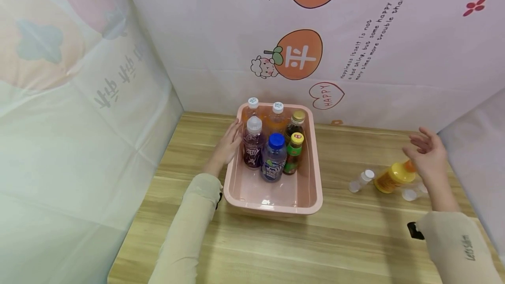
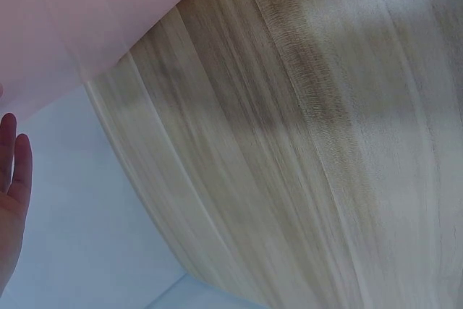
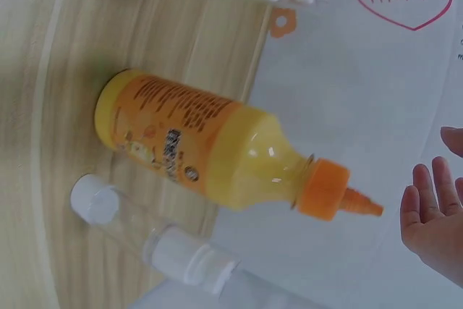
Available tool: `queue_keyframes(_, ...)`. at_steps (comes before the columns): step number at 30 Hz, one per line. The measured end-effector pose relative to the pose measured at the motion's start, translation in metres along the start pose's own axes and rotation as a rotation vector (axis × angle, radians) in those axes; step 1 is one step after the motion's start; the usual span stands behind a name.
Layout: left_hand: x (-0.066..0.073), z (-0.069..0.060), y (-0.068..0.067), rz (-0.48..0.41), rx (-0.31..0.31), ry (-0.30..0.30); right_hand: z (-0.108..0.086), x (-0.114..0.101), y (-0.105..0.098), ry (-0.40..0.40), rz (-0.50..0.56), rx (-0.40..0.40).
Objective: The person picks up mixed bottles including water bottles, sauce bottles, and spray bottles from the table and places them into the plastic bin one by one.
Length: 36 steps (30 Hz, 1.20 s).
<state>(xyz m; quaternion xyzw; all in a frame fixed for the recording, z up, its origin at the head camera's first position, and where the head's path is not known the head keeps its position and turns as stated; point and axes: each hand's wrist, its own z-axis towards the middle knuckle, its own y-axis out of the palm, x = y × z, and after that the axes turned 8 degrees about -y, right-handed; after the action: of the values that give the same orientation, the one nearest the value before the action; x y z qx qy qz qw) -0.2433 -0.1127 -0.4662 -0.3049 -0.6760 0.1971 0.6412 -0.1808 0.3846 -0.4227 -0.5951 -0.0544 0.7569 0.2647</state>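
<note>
Under the right hand (image 1: 428, 157), whose loosely bent fingers grip nothing, the yellow bottle (image 1: 394, 179) stands between two clear bottles (image 1: 360, 182); its nozzle tip (image 3: 365, 203), hidden in the head view, stays clear of the fingers. Farther left, the left hand (image 1: 229, 146), fingers extended, is at the pink tub's rim (image 1: 272, 208), pressure unclear. Inside, front bottles (image 1: 273, 165) partly cover rear ones (image 1: 278, 119).
</note>
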Motion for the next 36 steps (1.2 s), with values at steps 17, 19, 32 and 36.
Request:
queue_keyframes(17, 0.001, -0.001, 0.0, 0.006, -0.001, -0.023, -0.014, 0.021, -0.018, 0.142, -0.154, -0.104)
queue_keyframes(19, 0.001, -0.001, 0.0, 0.007, -0.003, -0.025, -0.016, 0.024, -0.019, 0.162, -0.189, -0.138)
queue_keyframes(32, 0.0, 0.0, 0.001, 0.006, 0.003, -0.02, -0.02, 0.04, -0.018, 0.161, -0.252, -0.202)
queue_keyframes(36, 0.0, 0.0, 0.001, 0.012, 0.004, -0.017, -0.021, 0.044, -0.017, 0.173, -0.258, -0.213)
